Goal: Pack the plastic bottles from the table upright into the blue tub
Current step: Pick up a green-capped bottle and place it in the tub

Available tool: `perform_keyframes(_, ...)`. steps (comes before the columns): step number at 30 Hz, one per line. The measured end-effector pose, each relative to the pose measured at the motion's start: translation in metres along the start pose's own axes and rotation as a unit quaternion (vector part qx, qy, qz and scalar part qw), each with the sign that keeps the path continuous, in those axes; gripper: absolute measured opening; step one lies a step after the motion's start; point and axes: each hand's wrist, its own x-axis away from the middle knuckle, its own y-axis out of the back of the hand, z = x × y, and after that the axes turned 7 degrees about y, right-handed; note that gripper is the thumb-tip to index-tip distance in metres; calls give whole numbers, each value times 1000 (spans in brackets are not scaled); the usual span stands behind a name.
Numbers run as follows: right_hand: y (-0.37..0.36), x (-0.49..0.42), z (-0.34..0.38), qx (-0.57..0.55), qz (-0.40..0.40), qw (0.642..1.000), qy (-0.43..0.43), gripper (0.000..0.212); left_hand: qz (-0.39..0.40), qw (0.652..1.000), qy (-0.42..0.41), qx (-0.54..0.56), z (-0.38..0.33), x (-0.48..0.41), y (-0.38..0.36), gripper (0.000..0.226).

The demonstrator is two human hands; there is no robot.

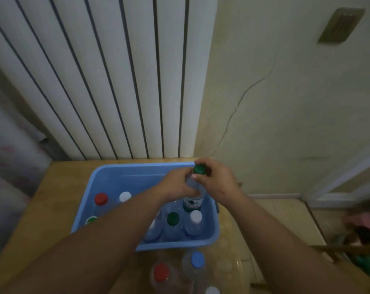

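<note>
The blue tub (107, 172) sits on the wooden table (52, 209). Both hands hold one clear bottle with a green cap (199, 169) upright over the tub's far right corner. My left hand (177, 185) wraps its shoulder, and my right hand (218, 179) grips near the cap. Its labelled lower part (192, 203) reaches down into the tub. Several bottles stand upright inside: red cap (101, 198), white cap (125, 196), green cap (173, 218), white cap (196, 216). On the table near me stand a red-capped bottle (161, 272) and a blue-capped bottle (197, 259).
A white ribbed radiator (116, 81) rises behind the table against a cream wall (286, 102). Another white cap (212, 290) shows at the bottom edge. To the right the table ends, with floor and blurred clutter (362, 240) beyond.
</note>
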Motion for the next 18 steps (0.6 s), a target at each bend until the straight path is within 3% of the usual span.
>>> perform_keyframes(8, -19, -1, -24, 87, 86, 992, -22, 39, 34, 984, 45, -170, 21, -13, -9, 43)
perform_keyframes(15, -24, 1, -30, 128, 123, 984, -23, 33, 57, 972, 68, -220, 25, -18, -17, 30)
perform_keyframes(18, -27, 2, -31, 142, 158, 977, -31, 35, 82, 957, 74, -267, 23, -18, -17, 44)
